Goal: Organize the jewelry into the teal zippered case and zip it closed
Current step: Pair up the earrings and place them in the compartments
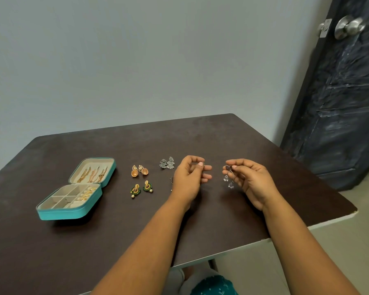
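Your dark brown rectangular table fills the lower view, set against a pale grey wall, with a dark panelled door at the right. The teal zippered jewelry case lies open on the table's left side, its lid tilted back with gold chains inside, and gold pieces in the right compartments of its cream divided tray. Your left hand hovers above the table centre, thumb and forefinger pinching a small metal bit, perhaps an earring back, too small to tell. Your right hand, near it but apart, pinches a silver dangling earring by its top. Between case and hands lie a silver fan-shaped earring pair, a gold dome earring pair and a green-and-gold pearl-drop earring pair. Another small silver piece peeks out beside your left hand.
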